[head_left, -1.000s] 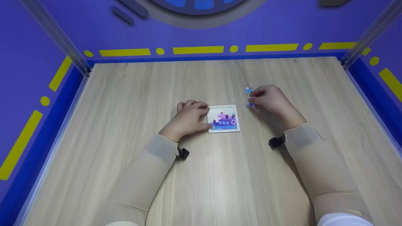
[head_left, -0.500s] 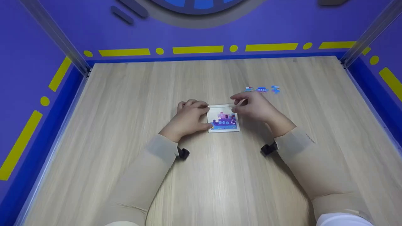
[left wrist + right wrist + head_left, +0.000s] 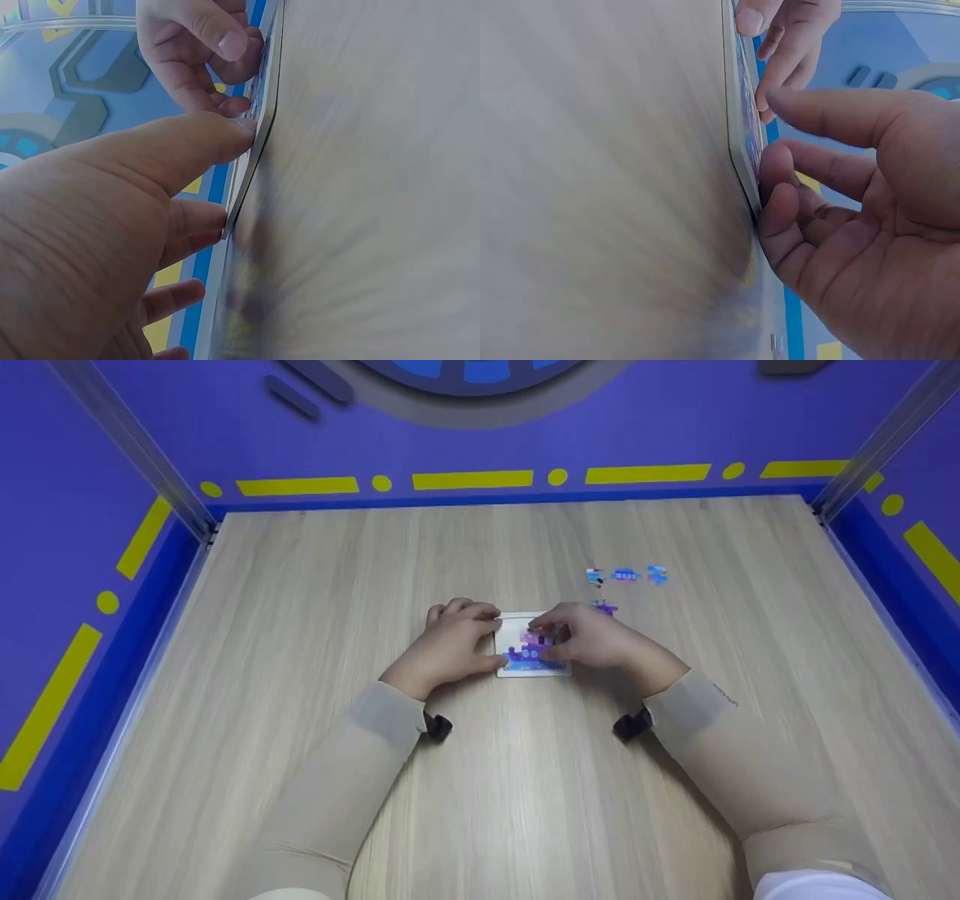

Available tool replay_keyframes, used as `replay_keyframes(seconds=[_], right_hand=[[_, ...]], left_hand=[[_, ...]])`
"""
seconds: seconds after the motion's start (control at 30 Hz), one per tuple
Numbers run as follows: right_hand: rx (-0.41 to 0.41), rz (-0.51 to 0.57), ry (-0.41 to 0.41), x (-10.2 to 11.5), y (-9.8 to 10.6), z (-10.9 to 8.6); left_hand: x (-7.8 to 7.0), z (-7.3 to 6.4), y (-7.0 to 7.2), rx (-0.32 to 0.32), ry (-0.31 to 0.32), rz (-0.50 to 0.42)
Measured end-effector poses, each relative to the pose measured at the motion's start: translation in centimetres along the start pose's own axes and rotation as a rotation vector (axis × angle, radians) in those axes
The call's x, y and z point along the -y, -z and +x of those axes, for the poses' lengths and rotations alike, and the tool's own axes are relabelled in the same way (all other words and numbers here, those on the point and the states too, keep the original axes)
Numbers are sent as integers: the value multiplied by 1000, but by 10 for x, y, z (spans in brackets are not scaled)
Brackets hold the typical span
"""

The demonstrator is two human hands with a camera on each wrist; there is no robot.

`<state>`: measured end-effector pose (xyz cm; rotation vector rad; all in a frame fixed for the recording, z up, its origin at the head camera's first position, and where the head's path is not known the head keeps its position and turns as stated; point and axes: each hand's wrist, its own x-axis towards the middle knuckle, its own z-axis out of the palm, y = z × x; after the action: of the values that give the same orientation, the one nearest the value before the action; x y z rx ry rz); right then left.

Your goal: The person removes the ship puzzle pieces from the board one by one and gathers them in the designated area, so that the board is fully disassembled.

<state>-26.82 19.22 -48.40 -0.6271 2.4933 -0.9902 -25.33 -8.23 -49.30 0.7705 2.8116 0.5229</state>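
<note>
A square white-rimmed puzzle board point(image 3: 517, 675) lies between the hands, partly covered by a pink-and-purple ship picture in jigsaw pieces point(image 3: 532, 651). My left hand point(image 3: 446, 647) rests at the board's left side, thumb on the lower corner and a finger at the upper one. Over the right part of the board bends my right hand point(image 3: 592, 636), its fingertips touching the picture. In the right wrist view the thumb point(image 3: 832, 116) and bent fingers stand apart, with no piece visible between them. The hand hides the ship's right end.
Beyond the board to the right lie loose jigsaw pieces: a purple one point(image 3: 606, 608) beside the right hand, and a row with a white-and-blue piece point(image 3: 595, 576), a blue-purple piece point(image 3: 625, 575) and a blue one point(image 3: 658, 574). Decorated walls point(image 3: 480, 450) enclose the wooden table point(image 3: 495, 780).
My right hand has moved left from the loose pieces, past the board's upper right corner, down onto the picture. The loose pieces have come into view. The left hand stays put.
</note>
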Motion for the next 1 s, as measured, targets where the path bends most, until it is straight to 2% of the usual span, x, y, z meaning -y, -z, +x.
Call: replay_keyframes(seconds=[0.23,0.53,1.0], right_hand=[[4,-52,-7,1,-6,-2],[4,-85,27,-1,-7,-1],[-10,-102,5,4,-10,0]], left_hand=[[0,0,0,4,9,-8],[2,2,-2,9,8,-20],[2,2,-1,13,7,-23]])
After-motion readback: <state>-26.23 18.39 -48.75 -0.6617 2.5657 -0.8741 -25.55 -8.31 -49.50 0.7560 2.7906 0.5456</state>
